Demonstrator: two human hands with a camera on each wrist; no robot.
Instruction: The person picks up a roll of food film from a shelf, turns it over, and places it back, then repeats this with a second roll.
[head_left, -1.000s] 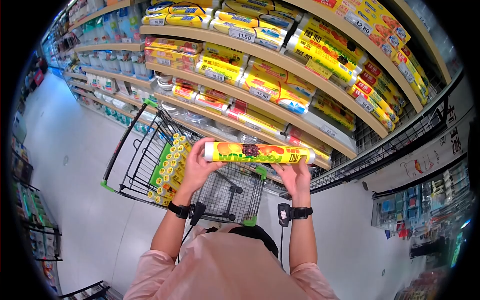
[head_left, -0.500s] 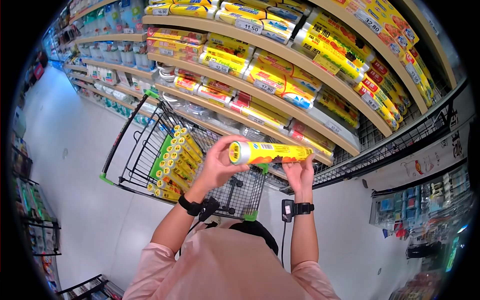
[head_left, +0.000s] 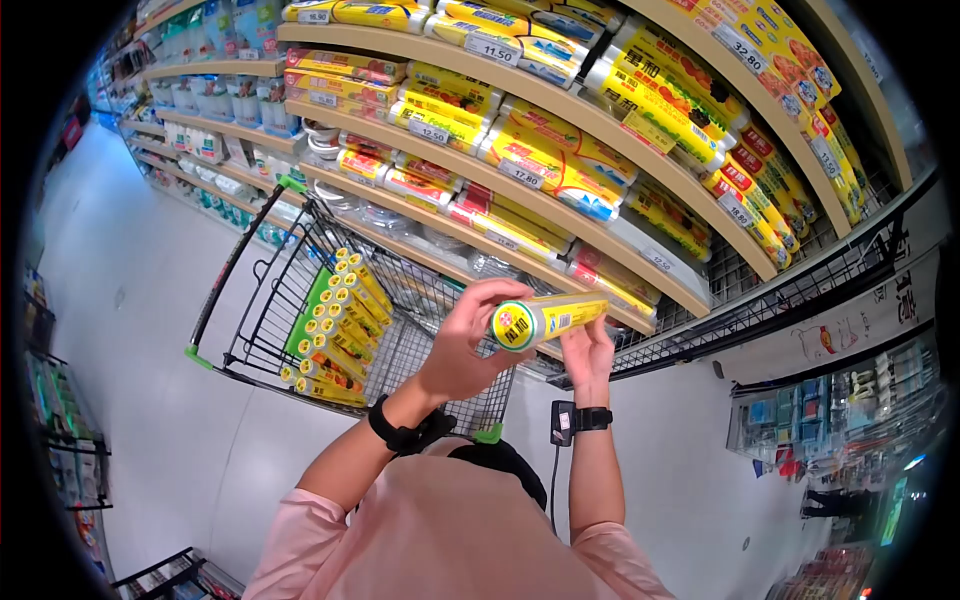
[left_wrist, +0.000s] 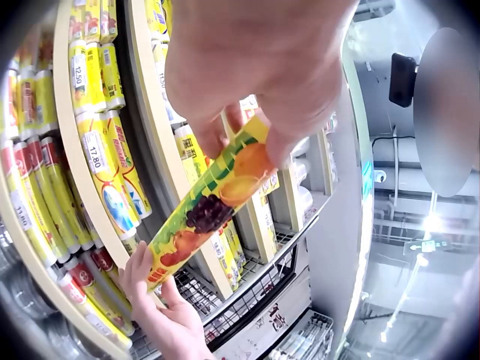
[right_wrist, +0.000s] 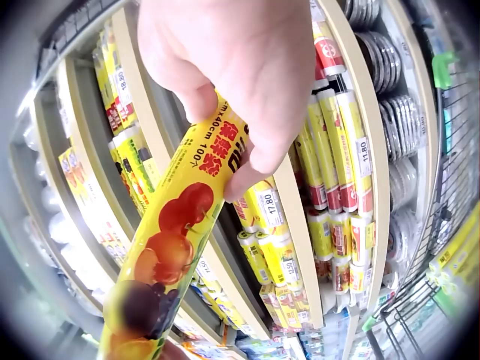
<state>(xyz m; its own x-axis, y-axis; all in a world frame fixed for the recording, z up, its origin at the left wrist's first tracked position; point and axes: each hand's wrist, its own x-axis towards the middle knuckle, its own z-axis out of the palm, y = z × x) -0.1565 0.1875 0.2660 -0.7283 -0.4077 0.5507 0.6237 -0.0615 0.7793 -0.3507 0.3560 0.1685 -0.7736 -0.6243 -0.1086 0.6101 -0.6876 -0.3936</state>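
Note:
A yellow roll (head_left: 550,318) printed with fruit is held between both hands, its round white-rimmed end turned toward the head camera. The left hand (head_left: 465,345) grips the near end, thumb below and fingers over the top. At the far end, the right hand (head_left: 588,352) pinches the roll with its fingertips. In the left wrist view the roll (left_wrist: 210,202) slants down from the left hand (left_wrist: 255,67) to the right hand (left_wrist: 169,315). The right wrist view shows the right hand's (right_wrist: 232,82) thumb and fingers around one end of the roll (right_wrist: 169,240).
A shopping cart (head_left: 400,350) stands left of the hands, with several yellow rolls (head_left: 345,320) stacked on its left side. Shelves (head_left: 560,110) of boxed and rolled goods with price tags curve across the front. Pale floor (head_left: 170,400) extends at the left.
The roll has turned from lying sideways to pointing its left end at the head camera. The left hand has moved right and nearer the body; the right hand still holds the other end.

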